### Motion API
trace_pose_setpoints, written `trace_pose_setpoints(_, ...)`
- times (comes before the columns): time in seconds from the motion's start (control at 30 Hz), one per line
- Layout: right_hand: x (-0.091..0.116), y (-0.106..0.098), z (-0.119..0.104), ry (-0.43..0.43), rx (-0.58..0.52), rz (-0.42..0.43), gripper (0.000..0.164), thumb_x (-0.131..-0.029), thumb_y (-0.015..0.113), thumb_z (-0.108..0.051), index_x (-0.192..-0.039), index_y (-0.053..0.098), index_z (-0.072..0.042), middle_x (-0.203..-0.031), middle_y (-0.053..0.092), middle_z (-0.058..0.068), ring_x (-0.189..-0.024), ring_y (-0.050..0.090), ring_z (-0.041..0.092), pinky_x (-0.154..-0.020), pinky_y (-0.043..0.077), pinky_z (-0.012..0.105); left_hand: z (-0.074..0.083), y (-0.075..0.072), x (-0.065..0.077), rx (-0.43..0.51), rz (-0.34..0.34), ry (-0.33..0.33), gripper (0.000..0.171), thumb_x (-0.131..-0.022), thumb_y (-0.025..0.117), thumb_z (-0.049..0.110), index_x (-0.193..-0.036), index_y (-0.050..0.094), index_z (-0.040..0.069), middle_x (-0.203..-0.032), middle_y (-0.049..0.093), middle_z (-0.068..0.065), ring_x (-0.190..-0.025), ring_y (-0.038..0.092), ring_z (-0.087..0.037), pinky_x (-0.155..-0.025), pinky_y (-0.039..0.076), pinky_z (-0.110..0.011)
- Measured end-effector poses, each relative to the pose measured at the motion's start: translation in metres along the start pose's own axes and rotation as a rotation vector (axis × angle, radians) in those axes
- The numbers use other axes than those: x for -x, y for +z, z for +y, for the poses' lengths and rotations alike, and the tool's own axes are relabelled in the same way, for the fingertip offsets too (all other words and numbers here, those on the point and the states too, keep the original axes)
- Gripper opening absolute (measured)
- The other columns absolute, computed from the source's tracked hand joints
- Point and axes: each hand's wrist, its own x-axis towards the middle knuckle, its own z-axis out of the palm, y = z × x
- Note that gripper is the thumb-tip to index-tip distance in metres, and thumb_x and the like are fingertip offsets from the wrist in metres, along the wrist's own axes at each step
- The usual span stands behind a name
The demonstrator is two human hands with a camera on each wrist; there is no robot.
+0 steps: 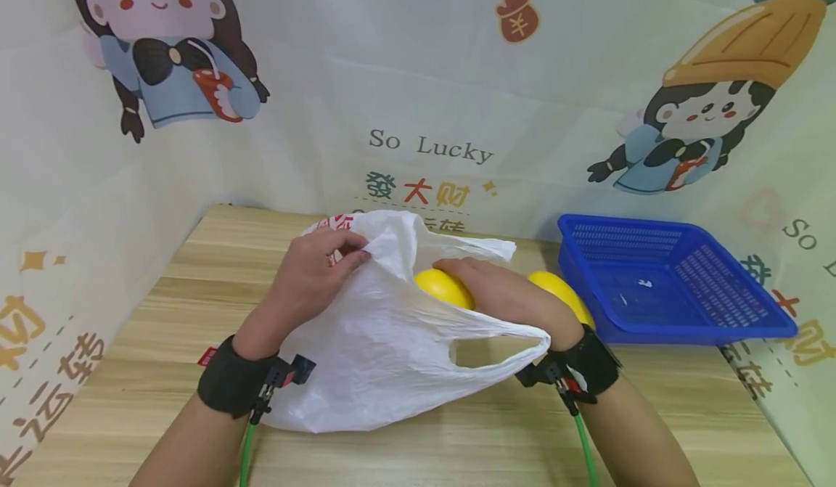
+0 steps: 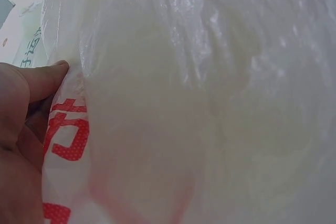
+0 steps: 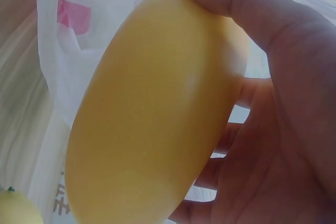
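A white plastic bag (image 1: 366, 356) with red printing lies on the table, its mouth toward the right. My left hand (image 1: 312, 276) pinches the bag's upper edge between thumb and fingers; in the left wrist view the bag film (image 2: 157, 98) fills most of the picture. At the bag's opening, my right hand (image 1: 499, 285) grips a smooth, oval yellow fruit (image 3: 157, 103), thumb over one end and fingers along its side. One bag handle loops beside the right wrist. A second yellow fruit (image 1: 554, 291) lies beyond the right forearm, and its small green tip shows in the right wrist view.
A blue plastic basket (image 1: 692, 332) with perforated sides stands at the right, next to the second fruit; small white scraps lie inside. The wooden table (image 1: 170, 313) meets a printed cloth backdrop (image 1: 418, 80) at the back and sides. Green cables run from both wristbands.
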Motion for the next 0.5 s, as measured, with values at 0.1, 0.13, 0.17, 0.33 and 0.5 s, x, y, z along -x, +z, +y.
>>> trace_pose_setpoints(0.1,-0.002,0.002,-0.004,0.001,0.015,0.009,0.063,-0.089,0.073,-0.047,-0.144,0.050,-0.028,-0.128,0.059,-0.014,-0.111,0.056,0.011,-0.101,0.045,0.036,0.001,0.000,0.000,0.003,-0.004,0.000,0.009,-0.089,0.075,0.001,-0.099,0.075,0.000,-0.089,0.072,-0.010,-0.078,0.059,-0.022,-0.070,0.045,-0.036)
trace_pose_setpoints(0.13,-0.003,0.002,-0.005,-0.004,0.024,0.013,0.061,-0.090,0.072,-0.048,-0.144,0.050,-0.030,-0.127,0.059,-0.017,-0.111,0.055,0.010,-0.101,0.045,0.035,0.001,0.000,0.000,0.005,-0.007,-0.001,0.010,-0.089,0.075,0.000,-0.099,0.075,0.000,-0.089,0.072,-0.010,-0.078,0.059,-0.022,-0.070,0.045,-0.036)
trace_pose_setpoints(0.17,-0.005,0.003,-0.006,-0.007,0.028,0.018,0.059,-0.090,0.071,-0.049,-0.143,0.050,-0.033,-0.125,0.058,-0.019,-0.110,0.055,0.008,-0.101,0.044,0.033,0.001,0.000,0.000,0.007,-0.009,-0.002,0.010,-0.089,0.075,0.001,-0.099,0.075,0.000,-0.089,0.072,-0.010,-0.078,0.059,-0.022,-0.070,0.045,-0.036)
trace_pose_setpoints(0.33,-0.015,0.005,-0.012,-0.076,0.037,0.043,0.048,-0.093,0.064,-0.056,-0.137,0.049,-0.045,-0.123,0.057,-0.026,-0.109,0.055,0.002,-0.102,0.044,0.032,0.002,0.001,0.000,0.018,-0.019,-0.008,0.012,-0.089,0.075,0.001,-0.101,0.075,-0.001,-0.091,0.073,-0.010,-0.079,0.058,-0.022,-0.071,0.046,-0.036)
trace_pose_setpoints(0.5,-0.021,0.007,-0.015,-0.077,0.030,0.019,0.045,-0.096,0.059,-0.056,-0.137,0.047,-0.044,-0.129,0.057,-0.022,-0.115,0.055,0.006,-0.104,0.044,0.037,0.002,0.001,0.001,0.021,-0.015,-0.006,0.011,-0.089,0.075,0.001,-0.100,0.075,0.000,-0.090,0.073,-0.010,-0.079,0.059,-0.023,-0.071,0.046,-0.036)
